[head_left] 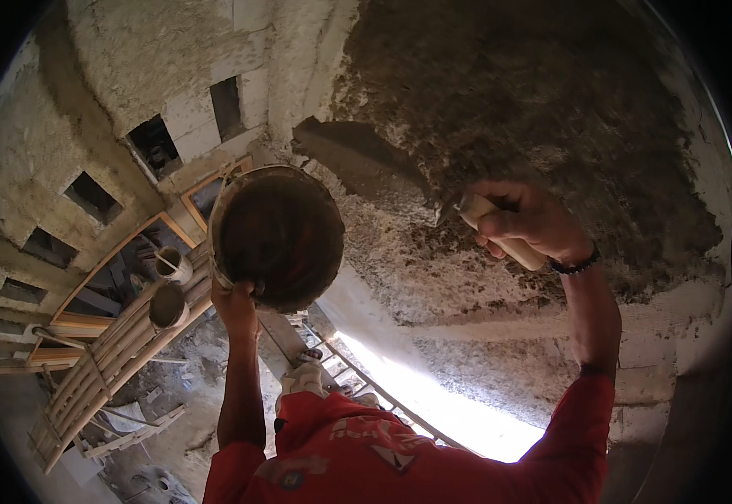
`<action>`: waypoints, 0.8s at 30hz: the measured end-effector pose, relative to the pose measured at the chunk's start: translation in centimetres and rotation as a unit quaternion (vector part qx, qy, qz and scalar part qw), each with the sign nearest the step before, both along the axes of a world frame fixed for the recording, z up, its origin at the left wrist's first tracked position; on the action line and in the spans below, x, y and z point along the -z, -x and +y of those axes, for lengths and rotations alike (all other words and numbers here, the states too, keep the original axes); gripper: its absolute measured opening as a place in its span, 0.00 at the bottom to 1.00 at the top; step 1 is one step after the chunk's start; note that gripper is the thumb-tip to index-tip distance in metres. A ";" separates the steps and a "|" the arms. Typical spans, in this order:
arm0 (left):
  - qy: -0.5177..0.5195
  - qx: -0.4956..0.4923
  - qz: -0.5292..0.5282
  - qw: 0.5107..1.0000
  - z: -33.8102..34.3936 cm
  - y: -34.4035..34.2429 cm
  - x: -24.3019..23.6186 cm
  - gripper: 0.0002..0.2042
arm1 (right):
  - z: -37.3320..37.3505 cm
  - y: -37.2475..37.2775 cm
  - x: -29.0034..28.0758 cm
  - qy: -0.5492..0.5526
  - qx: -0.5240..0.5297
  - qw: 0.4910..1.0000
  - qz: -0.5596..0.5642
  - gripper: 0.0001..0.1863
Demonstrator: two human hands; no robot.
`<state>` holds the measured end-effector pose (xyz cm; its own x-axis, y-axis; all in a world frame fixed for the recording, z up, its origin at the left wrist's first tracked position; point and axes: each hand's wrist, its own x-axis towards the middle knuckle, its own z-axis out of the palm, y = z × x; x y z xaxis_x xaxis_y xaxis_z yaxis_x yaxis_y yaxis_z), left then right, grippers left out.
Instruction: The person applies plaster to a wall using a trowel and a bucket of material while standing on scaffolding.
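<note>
My left hand [236,311] grips the near rim of a round, mortar-caked bucket [320,244], raised left of centre with its dark mouth in view. What lies inside is too dark to make out. My right hand [542,223] is closed around the pale handle of a trowel [513,244], and a dark bracelet circles that wrist. Part of the metal blade shows beside the rough wall surface [400,277]; whether it touches is unclear. Above and around it spreads dark, damp-looking plaster [542,92], with a smoother grey patch [366,164] between trowel and bucket.
Lower left, a platform of lashed poles [122,353] carries two buckets [169,309]. Debris and boards lie on the floor [198,361] below. A ladder [358,378] stands by a bright opening behind me. Square holes [93,197] line the pale wall at left, near wooden frames [164,220].
</note>
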<state>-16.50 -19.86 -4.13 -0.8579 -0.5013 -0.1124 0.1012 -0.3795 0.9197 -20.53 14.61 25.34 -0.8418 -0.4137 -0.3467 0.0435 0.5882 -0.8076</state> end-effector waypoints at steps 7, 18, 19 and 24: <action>0.059 0.034 -0.080 0.995 -0.2 -1.8 3.3 0.18 | 15.6 1.2 -7.6 -0.288 0.354 0.838 0.299 0.20; -0.001 0.135 -0.092 0.987 6.3 -0.8 4.4 0.20 | 0.5 -5.9 15.9 0.069 0.168 0.961 -0.210 0.06; -0.002 0.136 -0.070 0.988 7.0 -0.6 3.3 0.19 | -0.1 -6.6 18.1 0.067 0.143 0.960 -0.230 0.07; 0.049 0.128 -0.039 0.990 8.2 -0.9 2.4 0.17 | -3.6 -5.6 22.2 0.072 0.200 0.964 -0.162 0.14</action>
<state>-15.63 -11.65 -6.58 -0.9488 -0.2806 -0.1452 -0.0597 -0.2923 0.9545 -14.96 11.05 3.11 -0.8016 -0.1413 -0.5809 0.5069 0.3543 -0.7858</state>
